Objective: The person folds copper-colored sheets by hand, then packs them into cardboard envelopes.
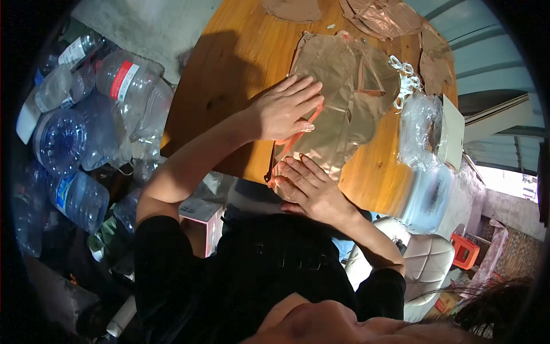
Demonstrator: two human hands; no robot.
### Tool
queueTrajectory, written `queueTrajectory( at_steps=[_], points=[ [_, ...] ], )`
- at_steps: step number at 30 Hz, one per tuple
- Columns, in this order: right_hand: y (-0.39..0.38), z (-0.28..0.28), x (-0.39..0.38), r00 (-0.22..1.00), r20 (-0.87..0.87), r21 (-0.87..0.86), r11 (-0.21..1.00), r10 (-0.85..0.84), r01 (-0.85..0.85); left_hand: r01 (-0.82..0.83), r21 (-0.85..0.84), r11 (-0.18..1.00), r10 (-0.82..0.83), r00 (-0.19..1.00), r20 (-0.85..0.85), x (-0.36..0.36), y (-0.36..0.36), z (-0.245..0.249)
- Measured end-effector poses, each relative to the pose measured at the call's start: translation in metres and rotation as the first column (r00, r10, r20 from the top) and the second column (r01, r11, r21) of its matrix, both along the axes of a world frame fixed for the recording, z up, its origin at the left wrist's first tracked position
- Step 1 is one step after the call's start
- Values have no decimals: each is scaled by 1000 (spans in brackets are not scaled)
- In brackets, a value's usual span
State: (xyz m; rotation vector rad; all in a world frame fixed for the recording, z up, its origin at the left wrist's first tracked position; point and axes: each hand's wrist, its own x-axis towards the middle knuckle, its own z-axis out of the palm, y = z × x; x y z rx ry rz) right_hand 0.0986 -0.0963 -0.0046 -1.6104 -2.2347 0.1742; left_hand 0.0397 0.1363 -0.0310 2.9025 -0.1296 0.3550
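A shiny gold-brown foil piece, creased and laid flat, covers the middle of the wooden table. My left hand rests on its left side, fingers stretched out and pointing right. An orange-red strip runs along that edge and passes under the left hand. Nearer my body, my right hand lies with fingers extended over the foil's lower corner, close to the strip's lower end. A thin dark item with a rounded end sits at the edge just left of the right fingertips.
More foil pieces lie at the table's far end. A bundle of white cords and clear plastic packaging sit on the right. Large plastic bottles pile up at left. A white padded chair stands at lower right.
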Motion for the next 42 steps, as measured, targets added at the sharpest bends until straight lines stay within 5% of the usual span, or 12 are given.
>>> queueTrajectory(
  at_steps=[23, 42],
  points=[
    [16, -9, -19, 998, 27, 89, 995, -52, 49, 34, 52, 998, -39, 994, 98, 32, 22, 11],
    [15, -17, -21, 996, 20, 124, 988, -90, 87, 8, 128, 992, -6, 1000, -11, 65, 23, 3]
  ],
)
